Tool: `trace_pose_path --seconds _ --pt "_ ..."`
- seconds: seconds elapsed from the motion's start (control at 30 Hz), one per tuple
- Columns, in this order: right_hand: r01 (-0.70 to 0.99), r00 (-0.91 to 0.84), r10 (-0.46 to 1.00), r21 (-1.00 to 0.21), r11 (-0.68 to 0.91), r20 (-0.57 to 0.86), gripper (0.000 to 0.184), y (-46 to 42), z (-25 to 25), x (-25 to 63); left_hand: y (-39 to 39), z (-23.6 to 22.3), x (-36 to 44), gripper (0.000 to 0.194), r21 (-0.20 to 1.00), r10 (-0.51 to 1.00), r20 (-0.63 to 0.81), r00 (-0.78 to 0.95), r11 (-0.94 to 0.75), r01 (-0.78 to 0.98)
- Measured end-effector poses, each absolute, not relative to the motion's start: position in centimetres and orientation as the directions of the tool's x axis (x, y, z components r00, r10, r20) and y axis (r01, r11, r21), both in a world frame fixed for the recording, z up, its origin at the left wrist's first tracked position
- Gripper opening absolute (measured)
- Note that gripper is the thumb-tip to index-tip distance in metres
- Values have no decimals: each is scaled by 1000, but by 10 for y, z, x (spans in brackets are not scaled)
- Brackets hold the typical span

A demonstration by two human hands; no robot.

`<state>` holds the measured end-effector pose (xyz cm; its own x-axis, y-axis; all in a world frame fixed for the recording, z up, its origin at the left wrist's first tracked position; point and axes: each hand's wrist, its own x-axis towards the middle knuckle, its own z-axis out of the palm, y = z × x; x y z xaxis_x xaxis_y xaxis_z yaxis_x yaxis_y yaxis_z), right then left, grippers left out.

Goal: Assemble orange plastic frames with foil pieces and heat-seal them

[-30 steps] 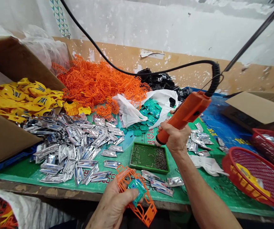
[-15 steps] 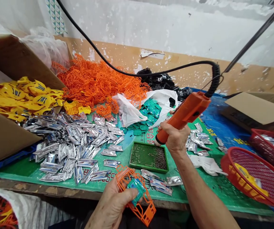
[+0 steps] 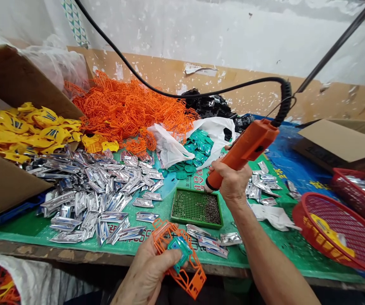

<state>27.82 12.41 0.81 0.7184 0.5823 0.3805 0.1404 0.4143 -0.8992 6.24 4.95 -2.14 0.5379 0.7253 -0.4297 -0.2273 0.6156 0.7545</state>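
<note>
Low at the table's front edge, my left hand (image 3: 150, 267) is closed on an orange plastic frame (image 3: 198, 281), its thumb pressing a teal plastic piece (image 3: 182, 248) against the frame. My right hand (image 3: 235, 182) wraps round an orange electric screwdriver (image 3: 244, 148), which slants down to the left. The screwdriver's tip hovers by the far right edge of a green tray (image 3: 182, 220); whether it touches cannot be made out. Small dark screws (image 3: 212, 209) are heaped in the tray's right part. Several silver parts (image 3: 212, 245) lie between the tray and my left hand.
Silver parts (image 3: 106, 186), yellow parts (image 3: 36, 127) and orange frames (image 3: 128, 106) form piles at left. A white bag (image 3: 170, 148) holds teal pieces. Red baskets (image 3: 306, 237) and a cardboard box (image 3: 341, 142) stand at right. A black cable (image 3: 201, 95) hangs across from the screwdriver.
The view has shifted very slightly. Both hands keep their holds on the frame with the teal piece and on the screwdriver, with no clear movement.
</note>
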Motion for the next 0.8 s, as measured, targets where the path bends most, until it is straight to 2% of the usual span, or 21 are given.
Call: trace_pose_path --seconds 0.3,0.6,0.8 --pt "125 692 605 -891 436 393 19 122 11 273 50 -22 62 32 744 721 -446 530 628 -228" --pt "123 697 605 -896 427 384 45 123 11 272 48 -25 61 34 729 720 -446 531 637 -251" --pt "122 705 607 -907 404 365 39 123 9 274 48 -24 61 28 751 739 -424 523 610 -253"
